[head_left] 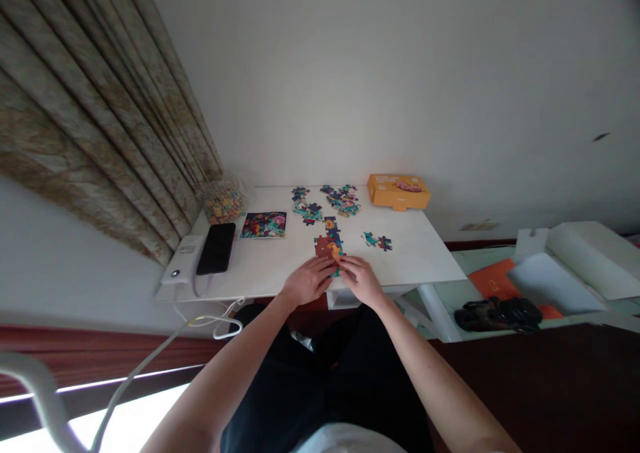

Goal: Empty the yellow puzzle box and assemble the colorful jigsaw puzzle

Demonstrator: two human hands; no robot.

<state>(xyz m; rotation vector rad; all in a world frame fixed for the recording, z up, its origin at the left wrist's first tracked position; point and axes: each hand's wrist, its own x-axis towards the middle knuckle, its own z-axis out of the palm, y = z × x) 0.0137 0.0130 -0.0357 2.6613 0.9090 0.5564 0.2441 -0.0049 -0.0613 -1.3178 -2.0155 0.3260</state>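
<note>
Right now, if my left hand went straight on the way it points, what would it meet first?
Probably the joined jigsaw pieces at its fingertips. Your left hand looks already against their brown end, though depth is hard to judge from this view.

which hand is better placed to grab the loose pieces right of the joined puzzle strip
Probably your right: the right hand lies on the same side as the loose puzzle pieces. The left hand sits beyond the joined puzzle strip, farther away.
</note>
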